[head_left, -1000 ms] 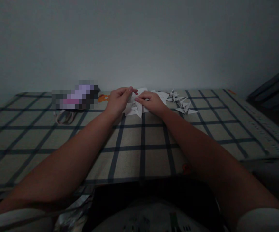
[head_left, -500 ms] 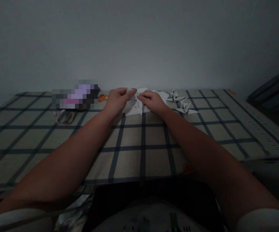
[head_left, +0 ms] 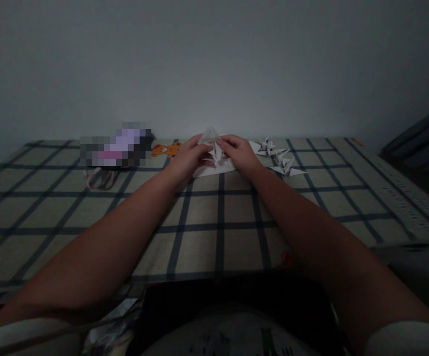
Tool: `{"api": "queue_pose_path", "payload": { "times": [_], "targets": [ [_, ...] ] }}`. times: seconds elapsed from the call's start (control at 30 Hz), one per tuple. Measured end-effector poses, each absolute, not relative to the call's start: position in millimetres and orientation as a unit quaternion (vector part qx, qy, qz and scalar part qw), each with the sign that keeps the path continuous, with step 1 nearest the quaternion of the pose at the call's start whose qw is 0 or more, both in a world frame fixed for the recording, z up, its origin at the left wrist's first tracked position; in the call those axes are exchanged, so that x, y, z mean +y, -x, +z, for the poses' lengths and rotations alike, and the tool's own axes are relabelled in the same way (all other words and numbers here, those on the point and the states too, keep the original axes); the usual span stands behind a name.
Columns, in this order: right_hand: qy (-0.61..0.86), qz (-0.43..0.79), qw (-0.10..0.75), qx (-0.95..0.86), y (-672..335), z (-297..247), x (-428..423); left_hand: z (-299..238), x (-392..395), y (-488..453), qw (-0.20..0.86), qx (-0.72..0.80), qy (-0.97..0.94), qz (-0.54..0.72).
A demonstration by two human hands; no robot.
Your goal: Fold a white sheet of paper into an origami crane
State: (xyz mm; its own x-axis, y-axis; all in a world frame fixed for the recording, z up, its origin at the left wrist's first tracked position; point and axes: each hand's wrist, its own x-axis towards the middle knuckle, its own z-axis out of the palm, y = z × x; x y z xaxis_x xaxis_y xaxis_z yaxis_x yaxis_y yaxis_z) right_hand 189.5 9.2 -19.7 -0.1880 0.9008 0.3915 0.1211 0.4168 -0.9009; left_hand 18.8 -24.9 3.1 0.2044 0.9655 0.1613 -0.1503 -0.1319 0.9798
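Holding: the left grip [head_left: 190,156] and the right grip [head_left: 239,152] were closed together on one folded paper [head_left: 218,156].
Paper position: it lay directly between the grips, on the right of the left grip and on the left of the right grip, above a flat sheet [head_left: 204,172].
Paper axis: one narrow point was directed toward the near side; a pale, blurred part rose at the far side. The true long axis could not be told.
Nearer grip: neither; both touched the paper, so control of its angle appeared to be shared.
Figures: a cluster of pointed paper figures [head_left: 286,167] lay beyond the right grip, near it.
Bear: an orange bear print [head_left: 166,150] showed just beside the left grip.
Purple item: a pixelated purple item [head_left: 119,148] lay well apart on the left, with a looped cord [head_left: 102,182] in front.
Surface: the surface [head_left: 203,207] was pale, flat and crossed by dark lines; its far edge ran along the wall [head_left: 214,64].
Room: the light was dim.
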Motion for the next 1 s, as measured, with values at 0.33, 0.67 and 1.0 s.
{"api": "queue_pose_path", "payload": {
  "times": [0.33, 0.67, 1.0],
  "targets": [
    [0.367, 0.229, 0.48, -0.763, -191.5, -12.3, 4.0, -3.7, -19.5, -14.7, 0.512, 0.391, -0.575, 0.505],
    [0.391, 0.384, 0.49, -0.677, -188.9, -17.0, 6.9, 1.2, -20.9, -16.3, 0.519, 0.405, -0.533, 0.531],
    [0.375, 0.473, 0.494, -0.625, -188.3, -19.5, 8.0, 1.4, -21.6, -14.6, 0.513, 0.393, -0.551, 0.528]
  ]
}}
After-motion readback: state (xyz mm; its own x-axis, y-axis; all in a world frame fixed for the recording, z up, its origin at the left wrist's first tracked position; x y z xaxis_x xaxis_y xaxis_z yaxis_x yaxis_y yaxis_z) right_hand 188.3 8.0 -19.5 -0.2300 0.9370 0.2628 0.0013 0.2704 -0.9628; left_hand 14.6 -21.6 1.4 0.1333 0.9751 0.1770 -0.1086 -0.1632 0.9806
